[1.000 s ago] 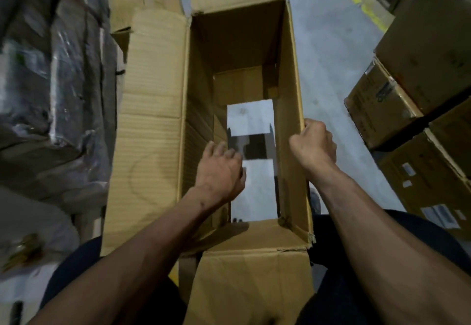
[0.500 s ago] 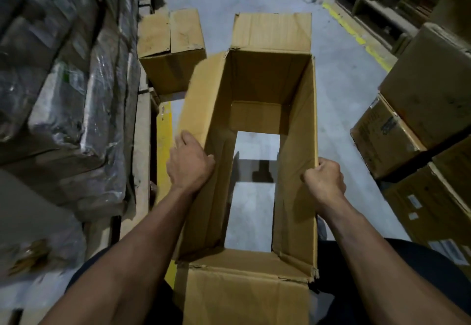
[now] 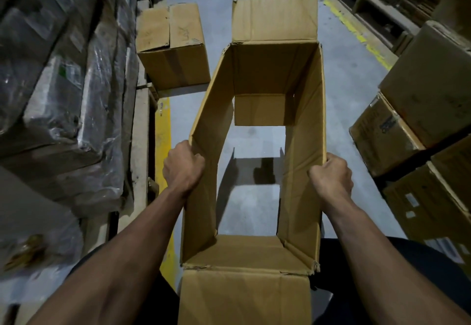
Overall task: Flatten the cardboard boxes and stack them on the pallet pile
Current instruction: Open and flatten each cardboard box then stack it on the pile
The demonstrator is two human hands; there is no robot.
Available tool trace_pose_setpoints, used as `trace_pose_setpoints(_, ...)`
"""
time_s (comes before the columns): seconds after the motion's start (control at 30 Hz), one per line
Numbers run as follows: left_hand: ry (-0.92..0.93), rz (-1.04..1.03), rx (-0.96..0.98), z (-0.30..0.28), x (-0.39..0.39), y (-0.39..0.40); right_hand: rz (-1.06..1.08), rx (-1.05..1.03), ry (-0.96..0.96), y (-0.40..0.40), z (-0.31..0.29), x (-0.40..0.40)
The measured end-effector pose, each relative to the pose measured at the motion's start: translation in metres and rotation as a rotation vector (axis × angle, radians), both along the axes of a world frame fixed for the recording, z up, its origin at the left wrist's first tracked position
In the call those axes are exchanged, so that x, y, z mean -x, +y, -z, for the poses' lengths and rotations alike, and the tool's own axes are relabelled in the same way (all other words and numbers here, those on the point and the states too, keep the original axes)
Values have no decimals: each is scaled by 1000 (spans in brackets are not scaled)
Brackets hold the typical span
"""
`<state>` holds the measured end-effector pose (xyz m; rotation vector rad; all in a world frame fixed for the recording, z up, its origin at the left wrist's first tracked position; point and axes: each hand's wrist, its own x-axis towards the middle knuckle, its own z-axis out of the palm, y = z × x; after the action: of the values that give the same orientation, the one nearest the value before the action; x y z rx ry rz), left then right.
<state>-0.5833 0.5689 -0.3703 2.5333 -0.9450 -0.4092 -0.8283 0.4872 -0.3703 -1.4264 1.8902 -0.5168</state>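
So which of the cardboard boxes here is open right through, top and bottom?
The box held between the left hand and right hand: the open box shows floor through it; the closed box beyond stays sealed.

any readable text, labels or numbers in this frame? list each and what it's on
None can be read.
Closed box: faint scrawl on top, illegible.
Right stack box: dark print, blurred.
Lower right box: white stickers, too small.
Wrapped bundles: green-tagged labels, blurred.
Open box in both hands: no print visible.
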Motion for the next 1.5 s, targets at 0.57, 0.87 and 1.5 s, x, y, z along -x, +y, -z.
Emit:
trace_pose_setpoints(0.57,-75,132,80,12,36,9,-188,32,-12,4,11,-12)
trace_pose_setpoints(0.87,-26,-123,97,10,-14,-1,-390,23,85,27,24,-24)
trace_pose_setpoints(1.5,-52,444,-31,41,41,51,51,-9,-66,-8,27,-21)
